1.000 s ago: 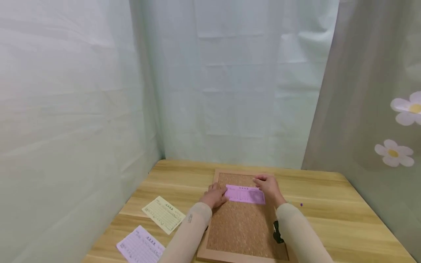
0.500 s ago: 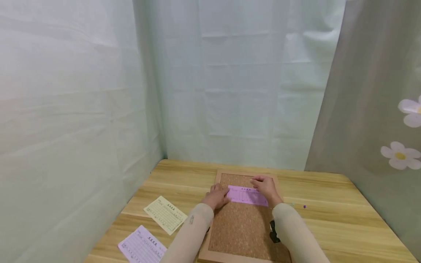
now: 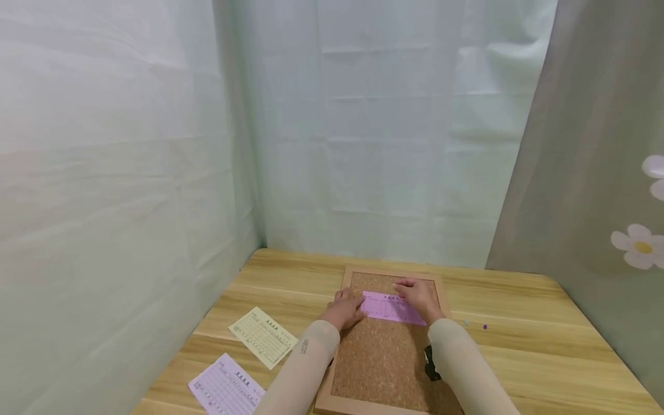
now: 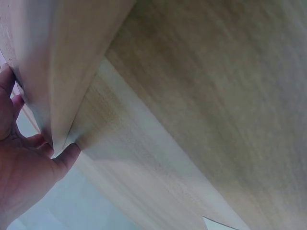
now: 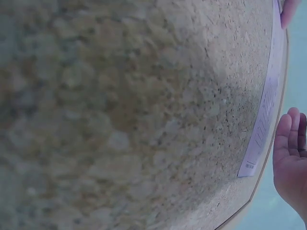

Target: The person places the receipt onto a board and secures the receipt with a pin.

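A pink printed slip (image 3: 391, 308) lies across the upper part of a wood-framed corkboard (image 3: 381, 363). My left hand (image 3: 343, 310) rests on the board's left frame, fingertips at the slip's left edge. In the left wrist view, that hand's fingers (image 4: 72, 152) straddle the frame bar. My right hand (image 3: 419, 298) hovers over the slip's top edge, thumb and forefinger together. They pinch a small pushpin, mostly hidden by the fingertips. The right wrist view shows this slip (image 5: 261, 124) flat on the cork, with the right hand (image 5: 291, 163) beyond it.
A yellow printed slip (image 3: 263, 337) and a lilac printed slip (image 3: 226, 385) lie on the wooden table (image 3: 524, 351) left of the board. To its right sit a small purple pin (image 3: 485, 327) and a pale blue one (image 3: 466, 323). Pale curtains (image 3: 373, 173) surround the table.
The head view has shifted slightly, moving the scene a little to the right. My right fingertips have come closer to the slip's top edge. The left hand keeps its place at the slip's left edge.
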Available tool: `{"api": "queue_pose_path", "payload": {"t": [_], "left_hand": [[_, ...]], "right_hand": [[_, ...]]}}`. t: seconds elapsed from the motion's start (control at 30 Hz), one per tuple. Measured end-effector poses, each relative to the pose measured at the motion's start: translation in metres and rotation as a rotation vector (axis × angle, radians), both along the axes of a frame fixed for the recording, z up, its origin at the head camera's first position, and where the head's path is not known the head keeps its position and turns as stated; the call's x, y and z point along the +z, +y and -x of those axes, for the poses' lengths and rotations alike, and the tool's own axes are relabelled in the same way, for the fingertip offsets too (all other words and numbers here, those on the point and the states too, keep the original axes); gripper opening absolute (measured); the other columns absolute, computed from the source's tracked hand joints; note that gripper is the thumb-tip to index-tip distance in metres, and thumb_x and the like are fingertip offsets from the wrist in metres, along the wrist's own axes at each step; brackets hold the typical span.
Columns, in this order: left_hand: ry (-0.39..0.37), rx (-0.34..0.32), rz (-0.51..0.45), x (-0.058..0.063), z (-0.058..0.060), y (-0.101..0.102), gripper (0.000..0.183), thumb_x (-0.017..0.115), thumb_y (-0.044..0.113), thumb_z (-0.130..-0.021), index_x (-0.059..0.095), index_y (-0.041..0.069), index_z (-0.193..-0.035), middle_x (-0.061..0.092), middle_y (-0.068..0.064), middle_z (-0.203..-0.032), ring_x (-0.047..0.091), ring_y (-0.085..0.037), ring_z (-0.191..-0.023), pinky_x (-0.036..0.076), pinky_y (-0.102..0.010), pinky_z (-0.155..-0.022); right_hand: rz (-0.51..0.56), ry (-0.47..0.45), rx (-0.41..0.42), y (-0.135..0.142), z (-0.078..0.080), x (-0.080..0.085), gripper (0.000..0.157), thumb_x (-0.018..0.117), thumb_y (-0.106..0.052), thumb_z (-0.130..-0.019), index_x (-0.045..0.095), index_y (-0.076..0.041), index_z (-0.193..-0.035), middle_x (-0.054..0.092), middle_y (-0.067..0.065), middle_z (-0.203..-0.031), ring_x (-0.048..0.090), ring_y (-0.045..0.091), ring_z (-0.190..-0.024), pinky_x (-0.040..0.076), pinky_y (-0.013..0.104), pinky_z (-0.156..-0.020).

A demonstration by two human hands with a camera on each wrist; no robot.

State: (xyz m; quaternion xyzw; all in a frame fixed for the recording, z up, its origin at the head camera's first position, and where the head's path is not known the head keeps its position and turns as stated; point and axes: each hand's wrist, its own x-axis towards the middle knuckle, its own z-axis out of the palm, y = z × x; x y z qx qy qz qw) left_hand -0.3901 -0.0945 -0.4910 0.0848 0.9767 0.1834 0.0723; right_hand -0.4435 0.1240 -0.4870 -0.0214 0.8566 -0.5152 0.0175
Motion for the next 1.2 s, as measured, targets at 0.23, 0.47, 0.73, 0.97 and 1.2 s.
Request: {"api": "queue_pose_path", "payload": {"t": [0.23,0.47,0.73,0.97,1.2], "left_hand": [[-0.001,0.002,0.015,0.004,-0.001,0.001,0.053,0.053,0.038,-0.103,0.043,0.021,-0.152,0.019,-0.017,-0.162,0.015,-0.035,-0.149,0.026,-0.056,-0.113],[-0.008,0.002,0.036,0.004,-0.002,0.004,0.054,0.052,0.039,-0.103,0.042,0.021,-0.152,0.020,-0.016,-0.161,0.016,-0.035,-0.148,0.027,-0.056,-0.112],[-0.002,0.015,0.038,0.007,-0.005,0.006,0.052,0.052,0.036,-0.103,0.043,0.021,-0.152,0.020,-0.016,-0.161,0.016,-0.035,-0.148,0.026,-0.055,-0.113],[-0.004,0.013,0.040,0.007,-0.003,0.006,0.053,0.051,0.038,-0.103,0.042,0.021,-0.152,0.019,-0.016,-0.162,0.015,-0.034,-0.149,0.025,-0.054,-0.114],[-0.014,0.028,0.035,0.002,0.000,0.004,0.053,0.052,0.039,-0.103,0.042,0.023,-0.152,0.018,-0.015,-0.162,0.015,-0.033,-0.149,0.025,-0.054,-0.114]], "right_hand": [[-0.008,-0.020,0.018,-0.001,0.002,0.003,0.024,0.065,-0.021,-0.097,0.072,-0.004,-0.113,0.069,0.007,-0.101,0.060,0.021,-0.091,0.048,0.036,-0.078],[-0.073,-0.034,0.030,-0.002,0.007,-0.005,0.018,0.066,-0.016,-0.095,0.073,-0.004,-0.107,0.066,0.004,-0.089,0.055,0.018,-0.080,0.043,0.030,-0.067],[-0.105,-0.037,0.016,-0.001,0.009,-0.011,0.017,0.067,-0.013,-0.094,0.074,-0.003,-0.106,0.067,0.009,-0.099,0.054,0.020,-0.085,0.042,0.031,-0.069],[-0.125,-0.023,0.017,0.000,0.010,-0.012,0.016,0.067,-0.013,-0.094,0.075,-0.003,-0.104,0.068,0.011,-0.108,0.056,0.022,-0.091,0.042,0.032,-0.072],[-0.122,-0.064,0.004,-0.003,0.011,-0.012,0.016,0.069,-0.015,-0.093,0.076,-0.005,-0.104,0.067,0.011,-0.108,0.055,0.022,-0.089,0.042,0.034,-0.071]]}}
